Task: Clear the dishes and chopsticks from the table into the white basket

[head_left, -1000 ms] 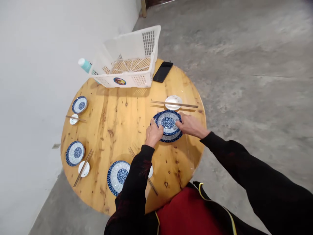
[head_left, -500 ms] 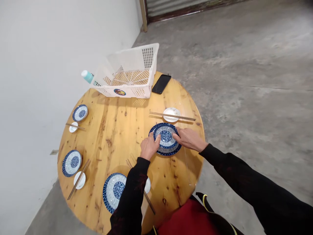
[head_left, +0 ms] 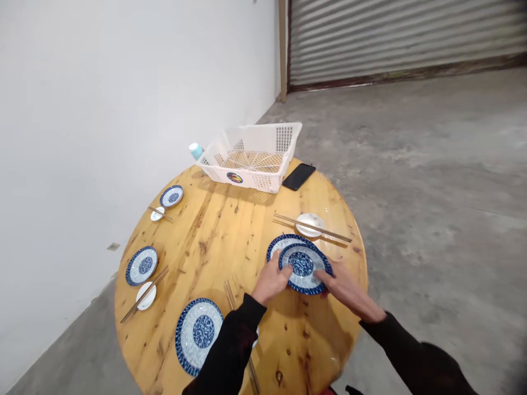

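Note:
A blue-and-white plate (head_left: 302, 266) is gripped between my left hand (head_left: 270, 278) and my right hand (head_left: 346, 288), thumbs on its upper face near the rim and fingers mostly hidden beneath. It is raised off the table and tilted slightly. Behind and partly under it, a second blue-rimmed plate (head_left: 276, 244) shows on the wooden table. Just beyond that lies a small white dish (head_left: 309, 220) with a pair of chopsticks (head_left: 329, 233) across it.
More blue-and-white plates (head_left: 202, 336) sit along the left side of the round table (head_left: 214, 241), beside small white dishes (head_left: 147, 296) with chopsticks. A white plastic basket (head_left: 265, 182), a black phone (head_left: 299, 176) and a light-blue bottle (head_left: 196, 151) are at the far edge. A wall (head_left: 82, 137) stands left.
Both hands have lifted the upper plate off the lower one and drawn it towards me, exposing the lower plate's far side. The camera view has tilted up, showing more of the shutter.

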Motion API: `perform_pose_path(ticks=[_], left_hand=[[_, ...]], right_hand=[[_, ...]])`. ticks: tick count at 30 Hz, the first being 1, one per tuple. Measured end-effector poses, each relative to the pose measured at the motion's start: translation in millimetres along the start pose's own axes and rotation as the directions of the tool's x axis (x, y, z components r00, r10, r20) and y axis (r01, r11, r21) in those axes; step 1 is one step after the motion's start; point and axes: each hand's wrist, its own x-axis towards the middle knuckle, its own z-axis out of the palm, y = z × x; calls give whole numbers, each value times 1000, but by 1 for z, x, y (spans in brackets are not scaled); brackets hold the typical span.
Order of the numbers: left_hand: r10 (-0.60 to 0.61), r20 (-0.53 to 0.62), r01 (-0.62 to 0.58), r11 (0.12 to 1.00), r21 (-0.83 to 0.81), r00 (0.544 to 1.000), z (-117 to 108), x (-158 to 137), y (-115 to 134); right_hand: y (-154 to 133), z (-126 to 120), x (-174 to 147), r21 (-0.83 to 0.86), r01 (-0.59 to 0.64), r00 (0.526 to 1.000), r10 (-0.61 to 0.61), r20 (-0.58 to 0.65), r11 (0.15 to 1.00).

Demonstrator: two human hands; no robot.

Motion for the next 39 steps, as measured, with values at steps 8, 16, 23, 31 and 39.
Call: perform_pose_path(ticks=[8,16,23,31,39], left_hand=[[74,134,-93,986,136,988,8,-106,12],[-76,186,49,988,148,980,26,-165,-25],[-5,84,-10,986,165,996,80,-152,5],[158,238,-196,970,142,958,227,-117,114],[175,311,-241,952,188,934,312,-73,175]], right_hand=[[6,27,-128,-127,-8,962,-27,-271,992],[33,58,-196,-101,-105,938,65,-340,989],[52,-3,-200,-165,-1,917,-65,-393,986],[77,-177,-241,-228,-90,822,-57,-567,970],[68,-288,-242,-222,-283,834,125,-538,933]])
